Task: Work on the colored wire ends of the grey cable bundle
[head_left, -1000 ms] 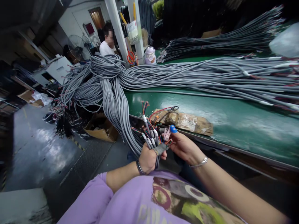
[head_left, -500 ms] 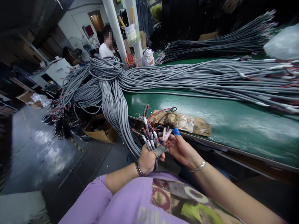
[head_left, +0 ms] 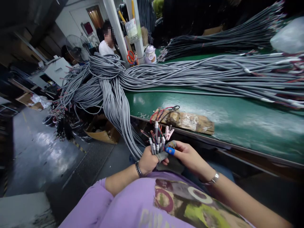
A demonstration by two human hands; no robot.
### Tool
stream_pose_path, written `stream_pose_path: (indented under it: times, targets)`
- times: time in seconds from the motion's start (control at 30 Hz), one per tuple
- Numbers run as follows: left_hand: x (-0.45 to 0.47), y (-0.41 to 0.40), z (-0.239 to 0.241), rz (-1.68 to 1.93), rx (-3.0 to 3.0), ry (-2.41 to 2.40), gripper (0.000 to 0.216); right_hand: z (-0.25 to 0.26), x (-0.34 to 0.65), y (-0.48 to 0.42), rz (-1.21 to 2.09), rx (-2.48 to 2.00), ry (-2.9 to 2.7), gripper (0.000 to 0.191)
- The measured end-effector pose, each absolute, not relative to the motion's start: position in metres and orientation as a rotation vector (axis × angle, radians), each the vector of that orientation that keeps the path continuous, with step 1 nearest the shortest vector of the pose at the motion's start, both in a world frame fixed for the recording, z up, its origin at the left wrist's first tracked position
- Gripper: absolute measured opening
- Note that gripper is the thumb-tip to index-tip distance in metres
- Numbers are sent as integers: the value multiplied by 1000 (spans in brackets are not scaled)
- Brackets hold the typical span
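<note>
My left hand (head_left: 148, 161) is closed in a fist round a bunch of grey cable ends (head_left: 156, 144), whose stripped coloured wires and white sleeves stick up above my fingers. My right hand (head_left: 188, 156) is closed too, pinching at the top of that bunch from the right; its thumb wears a blue finger cot (head_left: 170, 150). A small pink part (head_left: 168, 132) pokes up among the wires near my right fingers. The held cables run down and join the thick grey cable bundle (head_left: 116, 104) that hangs off the table's left end.
The green table (head_left: 228, 117) carries long grey cable bundles (head_left: 213, 74) and a taped cardboard pad (head_left: 187, 121) with red and black wires on it. A person in white (head_left: 104, 47) sits beyond, near a fan (head_left: 74, 47). Cardboard boxes (head_left: 102, 133) lie on the floor.
Both hands have dropped slightly toward my body. My right thumb with the blue cot has come down and left onto the wire bunch, and the wires now stand closer together.
</note>
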State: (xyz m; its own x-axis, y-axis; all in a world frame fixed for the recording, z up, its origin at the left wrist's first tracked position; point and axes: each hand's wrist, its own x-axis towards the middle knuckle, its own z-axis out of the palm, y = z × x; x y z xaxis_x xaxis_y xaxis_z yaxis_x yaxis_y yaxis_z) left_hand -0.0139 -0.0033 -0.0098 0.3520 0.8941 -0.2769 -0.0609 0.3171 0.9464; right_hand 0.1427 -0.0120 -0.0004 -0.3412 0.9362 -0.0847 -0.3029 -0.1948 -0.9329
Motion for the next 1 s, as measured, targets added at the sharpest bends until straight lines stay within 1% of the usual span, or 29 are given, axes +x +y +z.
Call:
stream_pose_path:
  times: [0.13, 0.37, 0.5, 0.67, 0.83, 1.0]
  targets:
    - [-18, -2, -5, 662, 1073, 964, 45, -2, 145, -8, 1767, -843, -1205, 32]
    - [-16, -5, -8, 896, 1006, 1019, 42, -4, 137, -7, 1659, -913, -1080, 32]
    - [-14, -5, -9, 973, 948, 1038, 40, -3, 136, -10, 1621, -924, -1016, 31]
    - [-11, -3, -3, 1013, 858, 1091, 42, -6, 137, -11, 1554, -1014, -990, 34]
    - [-10, -4, -2, 980, 859, 1088, 45, -9, 136, -8, 1568, -1046, -1025, 38]
    - [-10, -5, -6, 943, 899, 1082, 46, -3, 129, -7, 1689, -1001, -1021, 37]
